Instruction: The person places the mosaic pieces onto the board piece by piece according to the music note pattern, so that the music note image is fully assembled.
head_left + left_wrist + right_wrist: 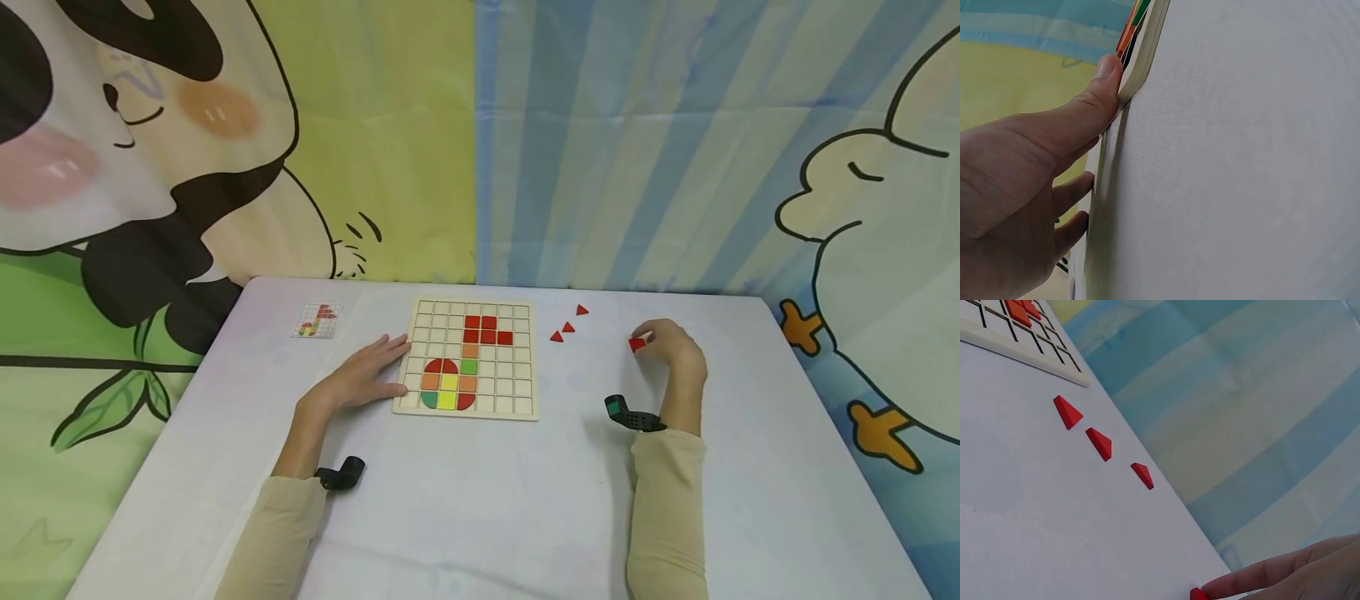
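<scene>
A pale grid board (501, 400) lies mid-table with red, orange, yellow and green tiles set in several of its squares. My left hand (365, 372) rests at the board's left edge, its fingers fairly straight and its thumb touching the rim, as the left wrist view also shows. To the right of the board, my right hand (670, 342) pinches a red tile (637, 344) between thumb and fingers; only part of that tile shows in the right wrist view. Between the board and this hand lie three red triangle tiles (1099, 444) in a slanting row.
A small pattern card (317, 321) with a coloured grid picture lies at the back left of the white table (480, 500). Behind the table's far edge hangs a printed cloth (600, 167). Each wrist carries a black camera mount (343, 473).
</scene>
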A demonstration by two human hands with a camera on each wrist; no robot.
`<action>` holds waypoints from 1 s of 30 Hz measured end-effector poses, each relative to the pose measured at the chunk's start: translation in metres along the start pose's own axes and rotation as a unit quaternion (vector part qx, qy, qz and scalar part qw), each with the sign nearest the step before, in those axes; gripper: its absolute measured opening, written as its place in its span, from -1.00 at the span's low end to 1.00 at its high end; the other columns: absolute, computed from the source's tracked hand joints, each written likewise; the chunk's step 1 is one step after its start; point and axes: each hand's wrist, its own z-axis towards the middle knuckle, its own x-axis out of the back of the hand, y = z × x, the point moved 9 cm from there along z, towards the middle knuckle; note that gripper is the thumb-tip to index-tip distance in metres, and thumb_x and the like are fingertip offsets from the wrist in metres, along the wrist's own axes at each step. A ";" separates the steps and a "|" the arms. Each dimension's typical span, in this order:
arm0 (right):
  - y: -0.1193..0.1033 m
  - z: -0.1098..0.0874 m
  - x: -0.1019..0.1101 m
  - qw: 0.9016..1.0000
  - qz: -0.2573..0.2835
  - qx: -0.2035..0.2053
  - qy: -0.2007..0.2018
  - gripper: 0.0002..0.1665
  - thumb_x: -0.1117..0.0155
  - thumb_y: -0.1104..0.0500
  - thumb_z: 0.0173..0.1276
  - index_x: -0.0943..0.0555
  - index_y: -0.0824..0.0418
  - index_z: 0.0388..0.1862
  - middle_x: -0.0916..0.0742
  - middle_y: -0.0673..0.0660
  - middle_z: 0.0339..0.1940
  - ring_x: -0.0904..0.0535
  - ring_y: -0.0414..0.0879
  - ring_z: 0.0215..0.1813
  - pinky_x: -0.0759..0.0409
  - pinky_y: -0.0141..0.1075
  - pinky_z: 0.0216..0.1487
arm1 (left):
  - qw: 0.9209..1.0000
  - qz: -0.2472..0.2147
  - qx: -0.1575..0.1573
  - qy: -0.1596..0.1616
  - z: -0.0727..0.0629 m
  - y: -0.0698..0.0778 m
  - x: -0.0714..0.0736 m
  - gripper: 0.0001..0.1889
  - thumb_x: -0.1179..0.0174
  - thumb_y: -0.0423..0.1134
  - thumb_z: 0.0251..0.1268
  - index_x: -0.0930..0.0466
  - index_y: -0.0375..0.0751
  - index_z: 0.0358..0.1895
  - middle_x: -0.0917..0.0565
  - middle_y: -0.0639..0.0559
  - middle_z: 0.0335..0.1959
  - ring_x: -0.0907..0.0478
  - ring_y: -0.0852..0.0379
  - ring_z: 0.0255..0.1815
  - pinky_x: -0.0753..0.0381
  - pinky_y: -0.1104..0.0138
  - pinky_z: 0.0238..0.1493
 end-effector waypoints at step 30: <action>-0.222 0.022 -0.051 0.943 0.092 0.311 0.076 -0.61 -0.06 0.21 0.51 -0.50 0.28 0.26 -0.69 0.28 -0.03 -0.65 0.14 -0.08 -0.63 -0.13 -0.07 | 1.000 0.004 -0.009 0.009 -0.003 0.001 0.002 -0.10 -0.27 0.19 0.17 -0.07 0.06 0.54 -0.04 0.10 0.60 0.18 -0.12 0.63 0.02 -0.21 0.51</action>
